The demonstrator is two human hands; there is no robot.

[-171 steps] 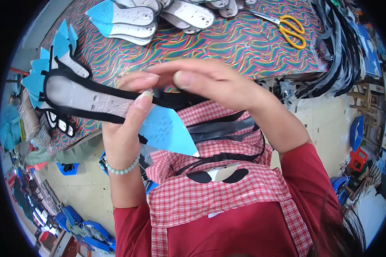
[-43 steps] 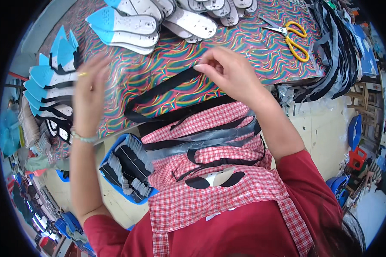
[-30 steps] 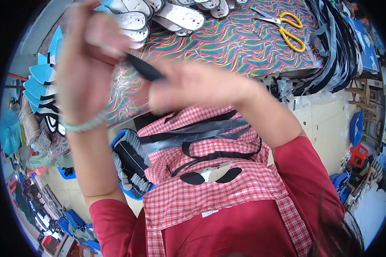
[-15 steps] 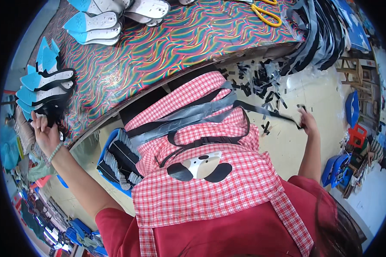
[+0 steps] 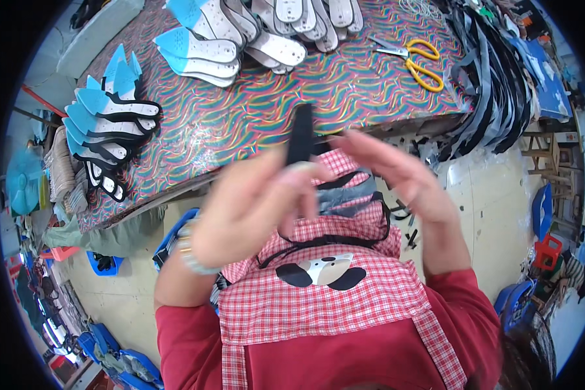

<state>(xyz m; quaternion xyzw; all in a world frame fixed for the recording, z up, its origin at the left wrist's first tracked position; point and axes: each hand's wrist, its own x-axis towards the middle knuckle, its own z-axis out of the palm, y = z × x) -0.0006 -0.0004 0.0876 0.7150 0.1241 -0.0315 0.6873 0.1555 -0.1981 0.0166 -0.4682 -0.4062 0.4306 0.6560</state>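
1. Strap: a narrow black strip, held upright in front of the chest and just this side of the table edge. Its lower end is pinched in the left hand; its top stands free above the fingers.
2. Left hand: curled, fingertips closed on the strap's lower end. It is motion-blurred, so the exact finger placement is unclear. A bead bracelet sits on the wrist.
3. Right hand: fingers extended and loosely spread, fingertips just beside the strap. Whether they touch it I cannot tell; it shows no firm hold.
4. Handling, as a judgement: the strap looks light and thin, and probably flexible, though it stands straight here over its short free length. It is likely not fragile or slippery. Best taken near an end, pinched across its flat faces, with the second hand steadying the free end so it doesn't flop.
5. Below the hands: a red-checked apron with more black straps lying in the lap.
6. Table: covered in a multicoloured wavy-striped cloth. White insoles are piled at its far edge, and blue-tipped soles edged in black are stacked at the left.
7. Scissors: yellow-handled, far right on the table, well apart from both hands. Dark strips hang in a heap off the right end.
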